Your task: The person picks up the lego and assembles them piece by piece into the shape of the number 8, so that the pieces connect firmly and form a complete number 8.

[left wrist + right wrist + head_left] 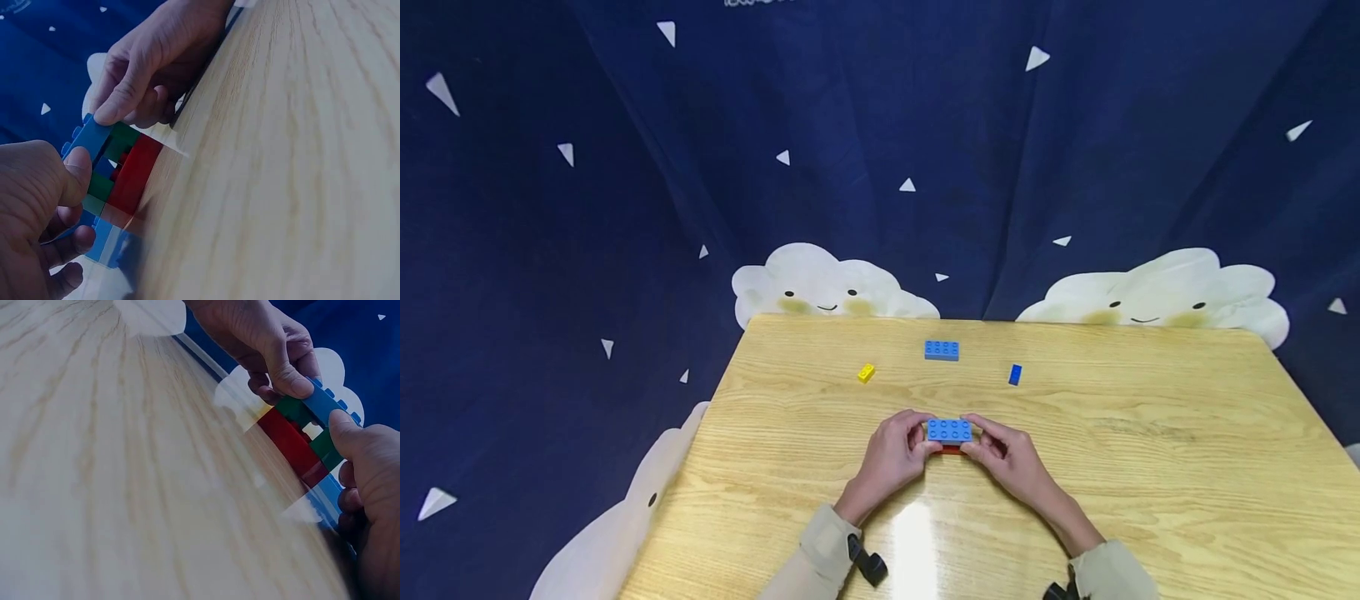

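A light blue eight-stud brick (949,428) tops a small stack on the table in front of me. Two green bricks (121,139) stand under its ends, with a gap between them, and a long red brick (132,178) forms the bottom layer. My left hand (895,454) pinches the left end of the blue brick between thumb and fingers. At the right end my right hand (1013,463) pinches it the same way, thumb on the near side. Whether the blue brick is fully seated on the green ones cannot be told.
Farther back on the wooden table (1150,475) lie another light blue brick (942,351), a small yellow brick (867,372) and a small dark blue brick (1015,375). A dark blue curtain (865,108) with white shapes hangs behind the table and along its left side.
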A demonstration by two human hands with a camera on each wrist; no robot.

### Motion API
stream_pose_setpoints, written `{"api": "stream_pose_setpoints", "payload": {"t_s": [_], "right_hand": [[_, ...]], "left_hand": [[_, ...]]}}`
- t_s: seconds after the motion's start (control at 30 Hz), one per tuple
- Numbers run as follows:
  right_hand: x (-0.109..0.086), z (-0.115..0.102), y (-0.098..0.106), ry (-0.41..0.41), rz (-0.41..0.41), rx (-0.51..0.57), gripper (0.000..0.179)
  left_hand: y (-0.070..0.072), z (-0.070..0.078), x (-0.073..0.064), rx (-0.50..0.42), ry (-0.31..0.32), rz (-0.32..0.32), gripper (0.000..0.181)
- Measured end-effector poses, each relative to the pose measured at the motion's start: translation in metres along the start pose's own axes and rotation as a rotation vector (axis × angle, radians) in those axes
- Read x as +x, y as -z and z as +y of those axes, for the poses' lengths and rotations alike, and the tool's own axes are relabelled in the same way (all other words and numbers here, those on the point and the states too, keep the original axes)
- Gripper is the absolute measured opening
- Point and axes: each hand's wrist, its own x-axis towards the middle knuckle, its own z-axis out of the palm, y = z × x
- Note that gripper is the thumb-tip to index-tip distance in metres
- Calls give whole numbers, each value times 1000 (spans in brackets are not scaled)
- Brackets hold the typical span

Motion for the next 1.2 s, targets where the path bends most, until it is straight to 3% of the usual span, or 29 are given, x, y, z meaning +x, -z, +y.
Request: {"api": "stream_pose_setpoints", "payload": {"t_s": [0.27,0.47,0.63,0.8,1.2], "right_hand": [[-1,-2,2,-78,-29,34,40],[-1,0,1,-121,-40,31,39],[0,-2,1,-125,-43,37,39],[0,-5,2,-123,-42,34,40],[-1,-2,1,-106,-40,32,40]], "left_hand": [[5,1,2,-36,3,-67,38],[25,-1,9,-93,-2,-178,48],[41,-8,13,-111,21,-194,47],[50,-24,15,-91,57,-134,44],[57,-60,20,4,163,166,37]]}}
